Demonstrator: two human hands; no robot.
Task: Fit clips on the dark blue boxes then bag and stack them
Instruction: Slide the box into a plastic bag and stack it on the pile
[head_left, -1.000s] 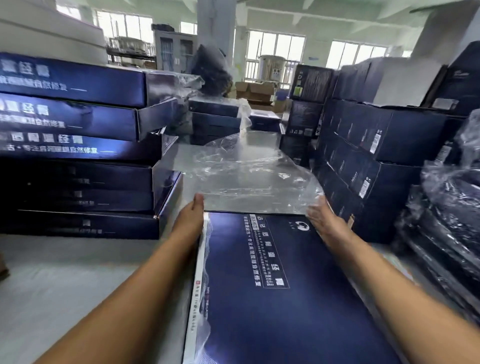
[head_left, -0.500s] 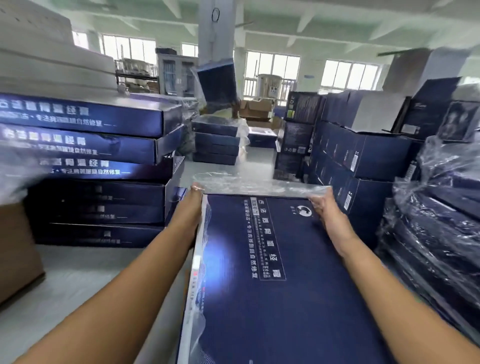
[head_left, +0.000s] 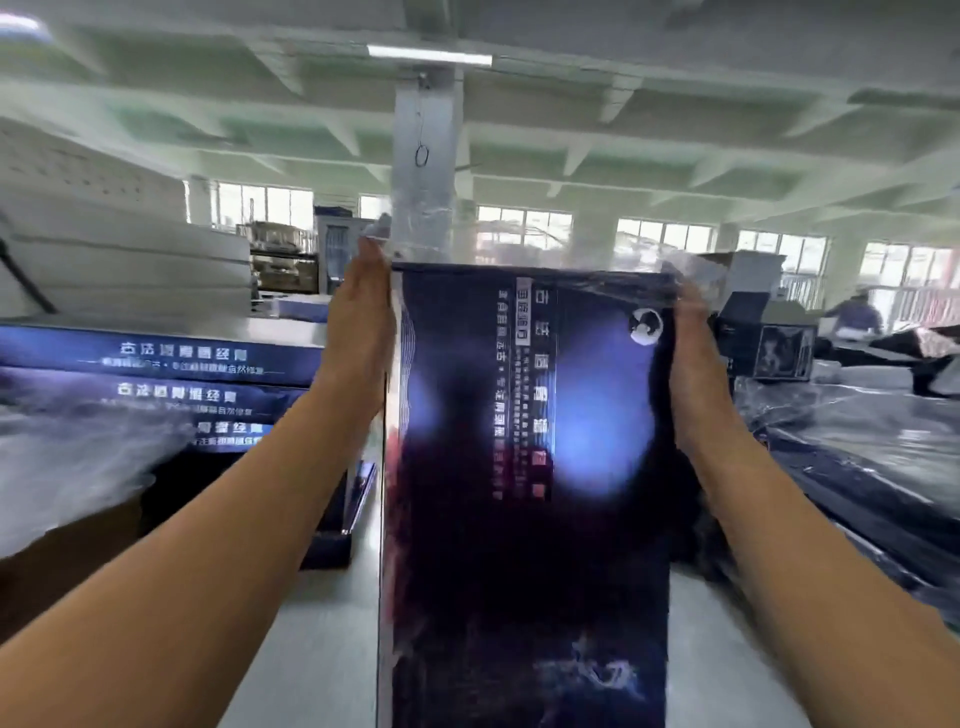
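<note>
Flat dark blue printed cardboard box (head_left: 530, 467) is held upright on end in front of the camera, sleeved in a clear plastic bag (head_left: 431, 239) whose open mouth sticks up loose above the top edge. Left hand (head_left: 361, 322) lies flat along the box's left edge near the top, fingertips pinching the bag film at the corner; right hand (head_left: 691, 364) clamps the right edge, fingers wrapped behind the box. Risks: the film is slick, so the box could slide down inside the bag or out of the side grip, because only edge pressure holds it. The loose mouth could snag or tear if pulled hard at one corner. Swinging it toward the stack of bagged dark blue boxes (head_left: 857, 441) on the right could clip their edges. Hard to tell: frame is motion-blurred, the box's bottom end is cut off, no clip visible, right fingertips hidden, and it's unclear whether the bag's lower end fully covers the box. The unbagged blue box pile (head_left: 171, 374) on the left is smeared too.
</note>
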